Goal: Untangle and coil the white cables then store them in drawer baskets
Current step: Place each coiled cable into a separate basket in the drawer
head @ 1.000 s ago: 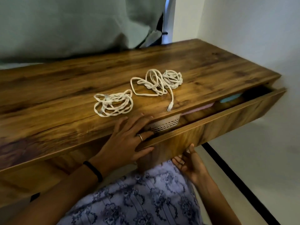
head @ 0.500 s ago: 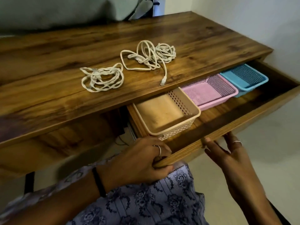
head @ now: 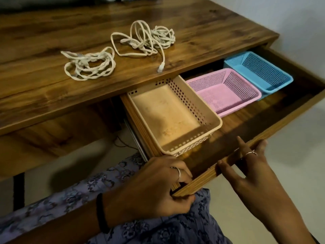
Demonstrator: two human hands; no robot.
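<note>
Two tangles of white cable lie on the wooden desk [head: 202, 27]: the left bundle [head: 89, 65] near the front edge, the right bundle [head: 146, 38] just behind it, its plug [head: 160, 68] at the edge. Below, the open drawer [head: 246, 131] holds a beige basket [head: 207, 118], a pink basket [head: 246, 87] and a blue basket [head: 274, 71] side by side. The left hand [head: 154, 187] clasps the drawer's front corner; the right hand [head: 251, 166] hooks spread fingers over the front panel.

My only view comes from the head camera, looking forward and steeply down over the tabletop [head: 193, 37] front edge. It sits close above the open drawer [head: 246, 138], with the tabletop's far right corner near the frame's upper right.
</note>
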